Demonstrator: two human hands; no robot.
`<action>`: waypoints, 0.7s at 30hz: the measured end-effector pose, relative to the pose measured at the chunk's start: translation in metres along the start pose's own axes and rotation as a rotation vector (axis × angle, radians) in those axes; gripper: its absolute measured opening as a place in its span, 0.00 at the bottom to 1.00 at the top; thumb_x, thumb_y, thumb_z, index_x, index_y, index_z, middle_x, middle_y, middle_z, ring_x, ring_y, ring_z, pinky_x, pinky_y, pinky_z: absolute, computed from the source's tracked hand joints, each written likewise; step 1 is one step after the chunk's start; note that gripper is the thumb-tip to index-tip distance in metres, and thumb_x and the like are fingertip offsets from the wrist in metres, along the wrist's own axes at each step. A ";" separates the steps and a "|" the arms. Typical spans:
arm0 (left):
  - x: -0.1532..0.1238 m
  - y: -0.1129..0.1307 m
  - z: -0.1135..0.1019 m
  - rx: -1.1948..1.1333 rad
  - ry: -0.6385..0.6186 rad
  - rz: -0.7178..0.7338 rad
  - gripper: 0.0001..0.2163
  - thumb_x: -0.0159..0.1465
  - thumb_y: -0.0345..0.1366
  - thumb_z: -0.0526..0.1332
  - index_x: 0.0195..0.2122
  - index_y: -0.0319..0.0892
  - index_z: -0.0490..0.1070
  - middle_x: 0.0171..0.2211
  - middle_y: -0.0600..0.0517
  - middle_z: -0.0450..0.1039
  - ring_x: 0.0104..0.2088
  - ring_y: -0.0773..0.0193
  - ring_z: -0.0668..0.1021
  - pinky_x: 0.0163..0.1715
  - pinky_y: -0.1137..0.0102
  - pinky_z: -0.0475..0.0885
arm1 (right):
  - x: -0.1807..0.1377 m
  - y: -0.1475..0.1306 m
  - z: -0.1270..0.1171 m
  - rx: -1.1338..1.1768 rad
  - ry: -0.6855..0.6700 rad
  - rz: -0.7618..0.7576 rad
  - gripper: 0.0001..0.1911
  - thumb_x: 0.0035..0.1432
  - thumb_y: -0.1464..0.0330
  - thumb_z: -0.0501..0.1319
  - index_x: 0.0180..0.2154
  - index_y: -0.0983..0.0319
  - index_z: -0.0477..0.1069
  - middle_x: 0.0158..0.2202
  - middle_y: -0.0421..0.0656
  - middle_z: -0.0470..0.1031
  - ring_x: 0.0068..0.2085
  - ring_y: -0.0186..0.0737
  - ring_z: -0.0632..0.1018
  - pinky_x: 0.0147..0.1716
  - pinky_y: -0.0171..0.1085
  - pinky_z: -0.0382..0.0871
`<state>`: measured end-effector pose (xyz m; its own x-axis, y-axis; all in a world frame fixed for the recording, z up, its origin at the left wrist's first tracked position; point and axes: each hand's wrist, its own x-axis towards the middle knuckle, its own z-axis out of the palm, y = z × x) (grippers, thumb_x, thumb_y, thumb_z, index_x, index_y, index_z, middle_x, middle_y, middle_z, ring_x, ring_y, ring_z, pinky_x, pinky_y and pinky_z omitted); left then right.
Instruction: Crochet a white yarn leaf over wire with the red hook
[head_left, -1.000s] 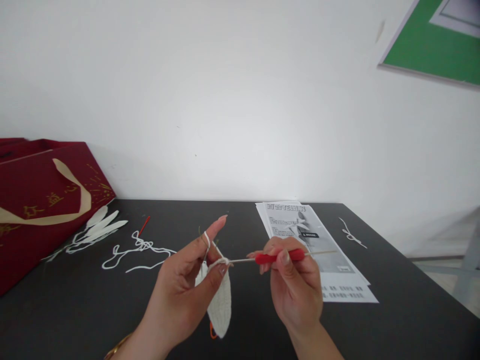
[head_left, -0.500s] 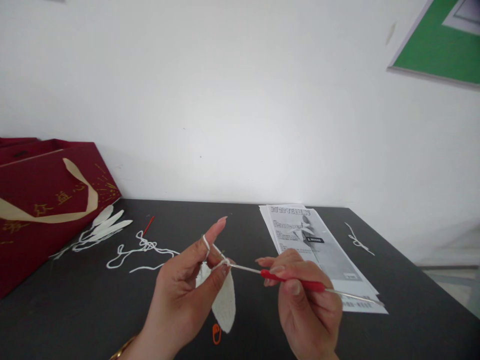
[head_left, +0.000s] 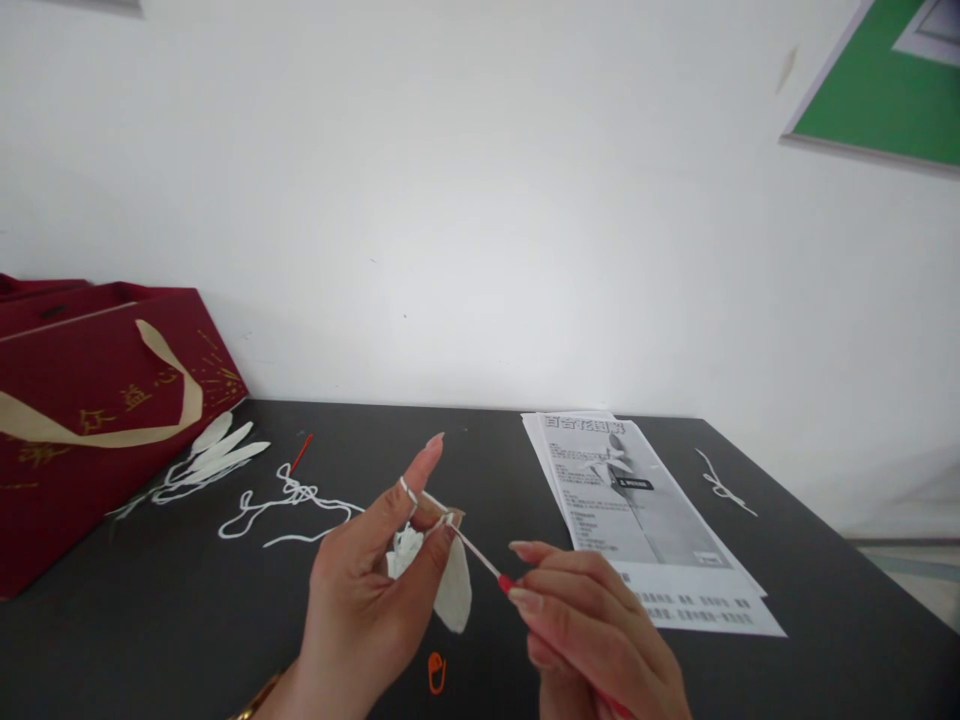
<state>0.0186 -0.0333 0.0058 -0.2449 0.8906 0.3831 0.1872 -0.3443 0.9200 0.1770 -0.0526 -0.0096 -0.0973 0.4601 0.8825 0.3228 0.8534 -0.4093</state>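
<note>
Hook (head_left: 481, 556) slants up and leftward from right hand (head_left: 600, 625), which grips its red handle (head_left: 505, 583); tip end meets left hand (head_left: 375, 590), pinching white crocheted piece (head_left: 454, 592).

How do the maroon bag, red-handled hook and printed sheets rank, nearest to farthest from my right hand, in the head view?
1. Red-handled hook: held in your right hand.
2. Printed sheets: just beyond it.
3. Maroon bag: far left.
</note>
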 end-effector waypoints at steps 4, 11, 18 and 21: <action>-0.001 0.000 0.001 0.005 0.032 0.012 0.19 0.52 0.30 0.67 0.46 0.49 0.75 0.25 0.57 0.73 0.26 0.65 0.75 0.29 0.71 0.71 | -0.001 -0.002 -0.005 -0.091 -0.085 -0.065 0.27 0.52 0.77 0.64 0.53 0.57 0.67 0.34 0.44 0.81 0.34 0.45 0.80 0.36 0.46 0.79; 0.000 0.003 0.003 -0.181 0.054 -0.080 0.25 0.51 0.31 0.68 0.52 0.49 0.72 0.25 0.57 0.75 0.29 0.63 0.78 0.38 0.67 0.72 | 0.001 0.002 0.010 0.146 0.154 0.172 0.17 0.54 0.78 0.59 0.43 0.56 0.73 0.29 0.43 0.78 0.31 0.42 0.78 0.29 0.42 0.75; 0.002 0.005 0.003 -0.255 0.002 -0.173 0.30 0.52 0.33 0.68 0.57 0.47 0.66 0.25 0.56 0.73 0.28 0.66 0.75 0.34 0.72 0.71 | 0.009 0.013 0.017 0.507 0.325 0.616 0.08 0.60 0.69 0.58 0.30 0.61 0.74 0.24 0.40 0.73 0.27 0.35 0.74 0.29 0.36 0.68; 0.001 0.007 0.003 -0.249 -0.011 -0.184 0.27 0.52 0.33 0.68 0.55 0.47 0.68 0.26 0.56 0.73 0.29 0.66 0.75 0.38 0.71 0.71 | 0.010 0.015 0.016 0.566 0.349 0.657 0.07 0.60 0.68 0.59 0.30 0.61 0.73 0.24 0.39 0.73 0.28 0.35 0.74 0.31 0.37 0.68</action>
<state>0.0223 -0.0338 0.0128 -0.2422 0.9476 0.2081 -0.0986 -0.2375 0.9664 0.1657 -0.0316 -0.0109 0.2603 0.8711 0.4165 -0.3025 0.4832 -0.8216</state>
